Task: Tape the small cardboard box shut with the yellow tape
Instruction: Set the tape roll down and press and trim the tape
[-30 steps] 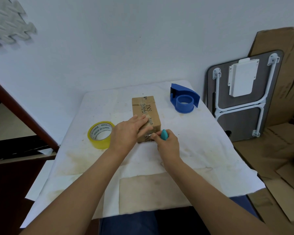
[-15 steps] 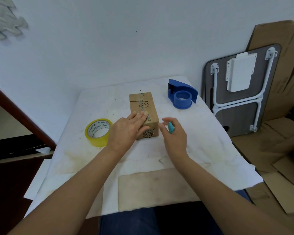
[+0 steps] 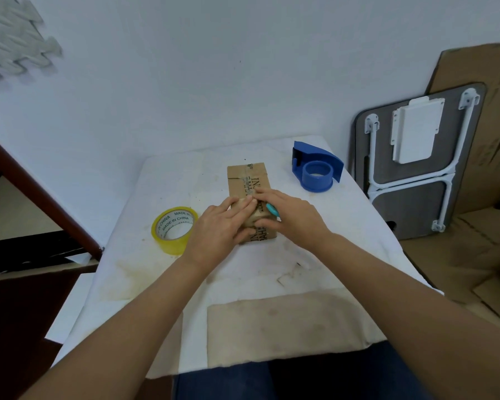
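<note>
A small brown cardboard box (image 3: 247,178) with black print lies lengthwise in the middle of the white-covered table (image 3: 352,226). My left hand (image 3: 223,226) lies flat on the box's near end, fingers pressing its top. My right hand (image 3: 293,216) rests on the same end from the right, fingers laid across the top seam, with a small teal tool (image 3: 272,210) tucked under the palm. The yellow tape roll (image 3: 173,230) lies flat to the left of the box, apart from both hands.
A blue tape dispenser (image 3: 315,170) stands at the table's back right. A folded grey table (image 3: 416,166) and flattened cardboard (image 3: 479,255) lean and lie to the right. A dark wooden rail (image 3: 41,194) runs along the left. A beige patch (image 3: 286,324) covers the near table edge.
My right hand has come back from beside the box and now lies across its near end next to my left hand, the teal tool still in it.
</note>
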